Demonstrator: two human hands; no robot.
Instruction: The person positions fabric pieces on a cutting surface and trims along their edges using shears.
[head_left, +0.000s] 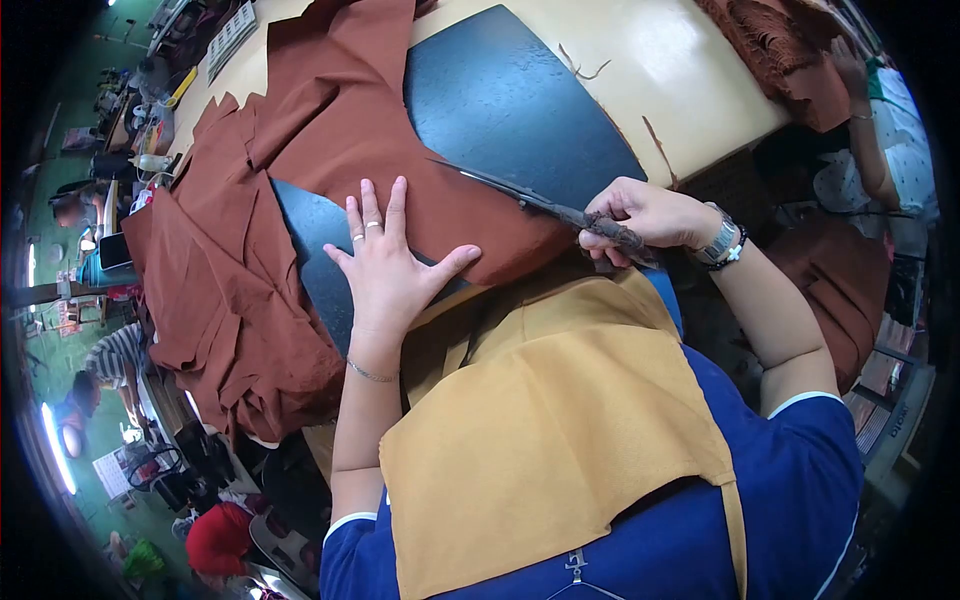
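Note:
My left hand lies flat with its fingers spread, pressing on the lower edge of a rust-brown cloth. In my right hand is a pair of dark scissors, its handles wrapped in something frayed. The scissor blades point left over the brown cloth, close to my left fingers, and look nearly closed. Under the cloth is a dark blue-black board, showing above and to the left of my left hand. More crumpled brown cloth hangs over the table's left side.
The cream table carries thin brown scraps and a frayed brown pile at the far right. Beside that pile is another person's arm. Folded brown cloth sits lower right. A tan apron covers my front.

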